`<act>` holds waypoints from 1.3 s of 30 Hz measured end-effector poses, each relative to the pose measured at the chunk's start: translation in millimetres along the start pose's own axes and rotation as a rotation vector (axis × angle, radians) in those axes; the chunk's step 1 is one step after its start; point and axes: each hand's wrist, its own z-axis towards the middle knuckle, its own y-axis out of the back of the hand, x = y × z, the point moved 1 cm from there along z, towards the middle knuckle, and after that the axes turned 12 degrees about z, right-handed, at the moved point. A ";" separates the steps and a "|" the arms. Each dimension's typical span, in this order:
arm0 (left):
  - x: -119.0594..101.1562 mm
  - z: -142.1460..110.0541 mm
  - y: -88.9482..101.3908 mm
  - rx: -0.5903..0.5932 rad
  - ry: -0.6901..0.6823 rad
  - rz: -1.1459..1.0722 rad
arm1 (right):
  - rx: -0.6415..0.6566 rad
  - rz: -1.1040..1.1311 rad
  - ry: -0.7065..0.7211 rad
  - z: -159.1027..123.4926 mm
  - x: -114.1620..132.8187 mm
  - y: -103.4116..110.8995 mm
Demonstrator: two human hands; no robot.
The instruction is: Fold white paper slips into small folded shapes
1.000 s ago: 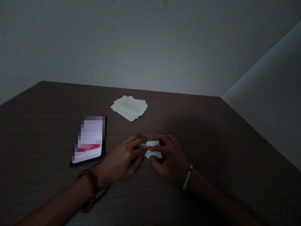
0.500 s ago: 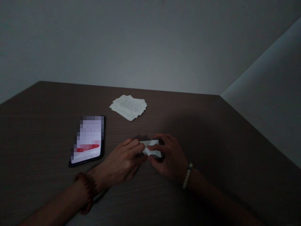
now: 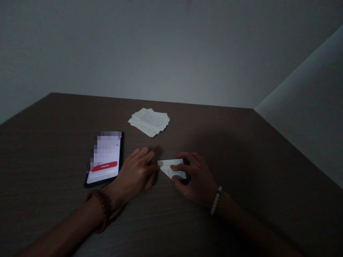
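A small folded piece of printed white paper [image 3: 167, 171] lies on the brown table, its left end slanting to a point. My right hand [image 3: 195, 175] holds it from the right, thumb at the near edge and fingers bent over the top. My left hand [image 3: 140, 169] is closed, fingers curled under, with a fingertip right at the paper's left corner. Nothing shows in its grip. Part of the paper is hidden beneath my right fingers.
Farther back on the table [image 3: 214, 119] lies a loose stack of printed paper sheets [image 3: 150, 122]. A phone [image 3: 107, 167] with a lit screen and a red bar rests left of my left hand. A pale wall [image 3: 171, 53] rises behind the table.
My left hand has slid left off the paper to its corner, uncovering the slanted left end. My right hand stays on the paper. The whole view has shifted slightly.
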 end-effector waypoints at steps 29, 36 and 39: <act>-1.8 -4.1 0.3 0.007 0.010 -0.131 | 0.292 -0.076 0.302 3.1 -2.4 5.1; -0.8 -4.3 -1.4 0.006 0.055 -0.095 | 0.313 -0.091 0.274 3.8 2.8 5.1; -1.0 -4.3 -2.0 0.004 0.059 -0.090 | 0.335 -0.111 0.256 4.8 5.7 4.7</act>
